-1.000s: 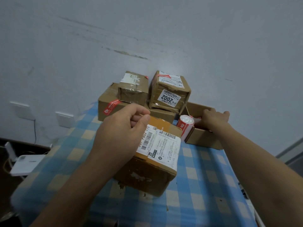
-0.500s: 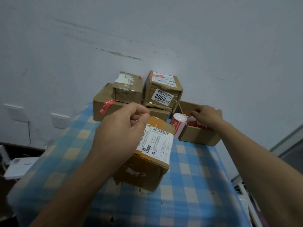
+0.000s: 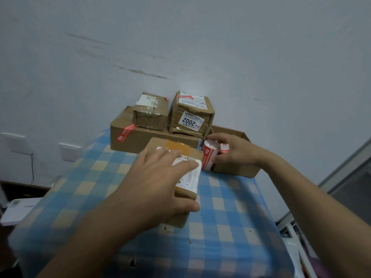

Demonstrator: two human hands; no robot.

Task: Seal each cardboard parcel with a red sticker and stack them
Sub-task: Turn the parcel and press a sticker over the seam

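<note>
A brown cardboard parcel (image 3: 180,151) with a white barcode label lies on the blue checked tablecloth (image 3: 224,217). My left hand (image 3: 158,183) lies flat on its top with straight fingers, the thumb against the near side. My right hand (image 3: 236,151) curls round a red-and-white sticker roll (image 3: 207,157) at the front of an open cardboard box (image 3: 236,169). Behind the parcel, a wide flat parcel (image 3: 152,142) bears a red sticker (image 3: 125,133). Two small parcels stand on it, one on the left (image 3: 150,113) and one (image 3: 190,115) marked 2002.
The stack stands against the grey wall at the table's far edge. A second small red roll (image 3: 224,149) sits by my right fingers. Wall sockets (image 3: 70,152) and a white device (image 3: 18,211) are off the table to the left. The table's right edge drops beside a metal frame (image 3: 291,227).
My left hand's fingers have uncurled from a pinch and spread flat over the parcel top. My right hand has come out of the open box and closed round the sticker roll.
</note>
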